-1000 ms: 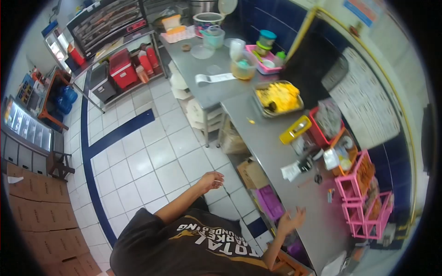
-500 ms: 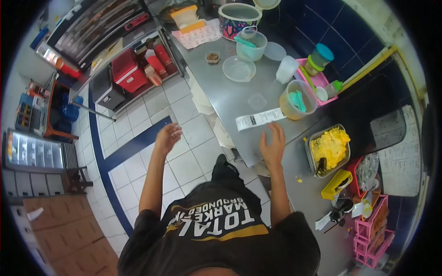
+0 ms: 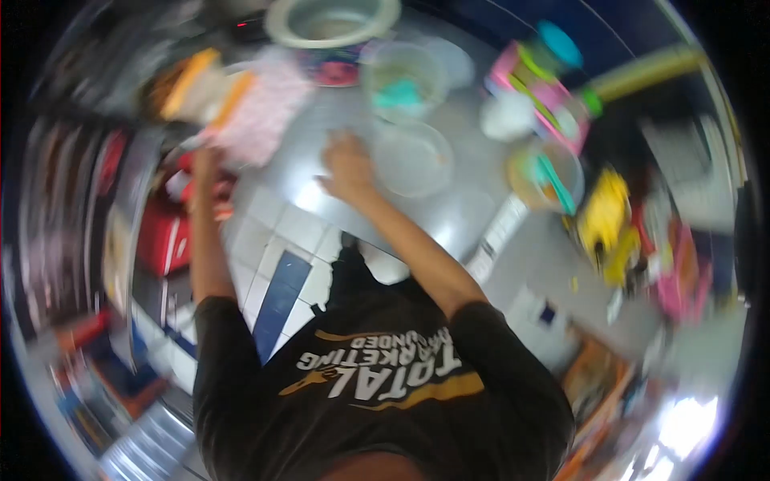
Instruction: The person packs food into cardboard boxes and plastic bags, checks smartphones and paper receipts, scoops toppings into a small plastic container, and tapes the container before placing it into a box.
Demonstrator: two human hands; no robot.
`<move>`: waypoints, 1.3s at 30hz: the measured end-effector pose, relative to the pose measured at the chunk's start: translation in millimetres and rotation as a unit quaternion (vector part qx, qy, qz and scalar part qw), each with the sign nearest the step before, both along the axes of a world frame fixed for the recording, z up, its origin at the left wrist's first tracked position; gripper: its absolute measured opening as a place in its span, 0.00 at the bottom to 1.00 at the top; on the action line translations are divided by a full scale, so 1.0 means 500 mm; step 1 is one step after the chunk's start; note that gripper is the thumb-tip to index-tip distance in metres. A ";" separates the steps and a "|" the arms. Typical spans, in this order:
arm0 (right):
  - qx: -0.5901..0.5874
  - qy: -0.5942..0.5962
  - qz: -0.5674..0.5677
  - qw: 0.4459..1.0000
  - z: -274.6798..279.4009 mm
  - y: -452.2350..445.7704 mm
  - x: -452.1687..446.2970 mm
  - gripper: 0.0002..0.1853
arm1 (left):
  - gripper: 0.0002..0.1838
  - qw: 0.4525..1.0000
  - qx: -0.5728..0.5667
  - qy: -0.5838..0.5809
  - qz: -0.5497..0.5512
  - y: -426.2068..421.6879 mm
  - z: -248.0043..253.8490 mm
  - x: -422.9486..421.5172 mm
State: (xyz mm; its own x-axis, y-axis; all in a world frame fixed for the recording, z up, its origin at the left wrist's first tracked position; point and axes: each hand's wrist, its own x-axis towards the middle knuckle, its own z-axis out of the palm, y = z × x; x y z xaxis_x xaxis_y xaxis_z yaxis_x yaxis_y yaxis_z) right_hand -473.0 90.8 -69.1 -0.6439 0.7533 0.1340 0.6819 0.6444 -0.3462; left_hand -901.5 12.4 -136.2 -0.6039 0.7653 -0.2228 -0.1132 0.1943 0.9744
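Observation:
My right hand [image 3: 346, 167] is over the steel counter, just left of a round clear lid [image 3: 413, 159]. Its fingers look curled but are smeared by motion, and anything under them is hidden. My left hand [image 3: 207, 160] reaches out at the counter's left end, beside a pink patterned paper [image 3: 271, 104] and an orange and white box [image 3: 200, 88]. Blur hides whether the left fingers touch either one. Beyond the right hand stands a clear tub [image 3: 403, 76] with something turquoise in it.
A large pot [image 3: 333, 24] stands at the back. To the right are a tub with yellowish contents [image 3: 529, 170], a long paper slip [image 3: 499, 232], a pink basket [image 3: 553, 96] and a yellow heap of food [image 3: 603, 212]. A red cooler [image 3: 164, 236] is at lower left.
My view has swung left and closer to the counter's far end. Both hands have moved forward, the right one from near the paper slip to beside the clear lid, the left toward the box.

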 end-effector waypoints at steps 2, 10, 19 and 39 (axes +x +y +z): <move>-0.090 -0.033 -0.095 0.991 0.031 0.005 -0.033 0.52 | 0.19 0.993 0.035 0.036 -0.109 0.080 -0.062 -0.133; -0.101 -0.018 -0.180 0.978 -0.037 -0.014 -0.050 0.40 | 0.21 0.980 -0.181 -0.060 -0.052 0.202 -0.096 -0.253; -0.157 0.111 -0.273 0.943 0.148 -0.188 0.162 0.43 | 0.21 0.949 -0.161 0.244 -0.116 0.156 -0.148 -0.325; -0.003 -0.058 -0.660 0.749 0.009 -0.307 1.584 0.43 | 0.20 0.957 -0.140 0.117 -0.225 -0.333 0.316 0.940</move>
